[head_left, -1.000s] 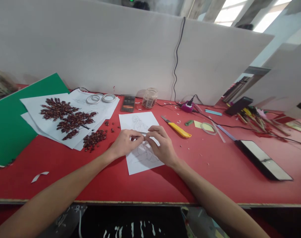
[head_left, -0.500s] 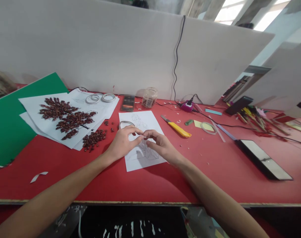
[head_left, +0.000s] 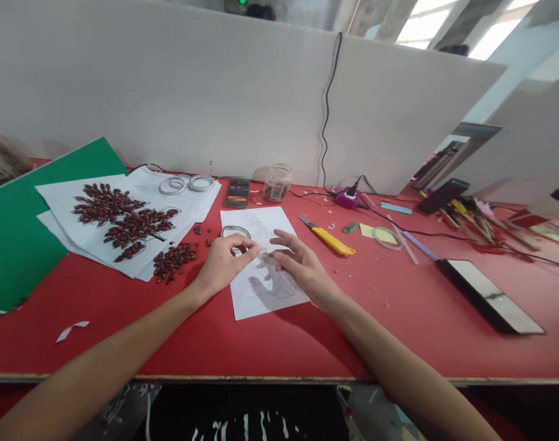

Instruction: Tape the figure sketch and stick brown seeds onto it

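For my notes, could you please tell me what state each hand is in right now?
Left hand: fingers closed at the tips; whether they hold something small cannot be told.
Right hand: open, fingers spread.

green board [head_left: 45, 214] cut off at left, item between hands [head_left: 265, 260] too small to tell

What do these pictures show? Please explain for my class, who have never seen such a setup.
There is no robot: a person works with bare hands, and every picture comes from one camera on their head. The left hand and right hand are over a sheet with a line drawing; anything between their fingertips is too small to identify. On the red table, brown seeds lie to the left, a yellow utility knife to the right, and a clear jar behind.
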The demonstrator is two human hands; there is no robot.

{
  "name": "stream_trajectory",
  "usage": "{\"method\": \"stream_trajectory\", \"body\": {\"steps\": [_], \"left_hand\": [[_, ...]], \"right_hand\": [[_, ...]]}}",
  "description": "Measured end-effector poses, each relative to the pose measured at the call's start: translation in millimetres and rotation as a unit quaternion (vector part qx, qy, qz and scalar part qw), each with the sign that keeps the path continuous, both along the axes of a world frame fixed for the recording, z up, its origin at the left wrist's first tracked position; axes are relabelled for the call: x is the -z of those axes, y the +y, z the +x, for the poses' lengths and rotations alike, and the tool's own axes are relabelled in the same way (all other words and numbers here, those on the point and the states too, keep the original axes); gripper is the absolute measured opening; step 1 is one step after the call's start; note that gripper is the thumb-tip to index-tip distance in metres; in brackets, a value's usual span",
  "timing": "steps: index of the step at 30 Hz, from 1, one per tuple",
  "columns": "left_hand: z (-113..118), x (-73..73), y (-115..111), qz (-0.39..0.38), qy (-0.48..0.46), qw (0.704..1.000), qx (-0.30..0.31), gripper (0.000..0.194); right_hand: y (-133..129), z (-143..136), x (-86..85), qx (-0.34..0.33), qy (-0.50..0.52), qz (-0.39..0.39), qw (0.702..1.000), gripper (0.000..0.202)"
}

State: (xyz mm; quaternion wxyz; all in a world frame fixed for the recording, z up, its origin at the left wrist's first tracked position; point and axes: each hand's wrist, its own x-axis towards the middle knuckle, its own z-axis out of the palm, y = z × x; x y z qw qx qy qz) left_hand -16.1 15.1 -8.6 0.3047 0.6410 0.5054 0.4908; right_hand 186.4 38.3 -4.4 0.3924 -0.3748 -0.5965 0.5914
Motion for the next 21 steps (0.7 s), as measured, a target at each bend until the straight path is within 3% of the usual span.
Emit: {"method": "stream_trajectory", "body": {"steps": [5,12,17,21], "left_hand": [[1,-0.4,-2,-0.062,-0.052,0.996,0.040,0.022],[0,0.6,-2,-0.069,-0.016,0.996,0.057,0.020],[-6,-1.0,-12,-0.028,0.058,0.997,0.043,0.020],[-20,3.3,-32,0.064,0.197,0.972,0.114,0.022]], "right_hand": [[-1,-1,-0.9,0.029,-0.064,0.075,0.995,0.027],[-5,-5,-5.5,0.024,-0.086,0.065,0.994,0.027],[-10,3,-7.6,0.013,-0.052,-0.020,0.998,0.027],[-25,18,-14.8,-0.105,-0.082,-0.175,0.975,0.028]]}}
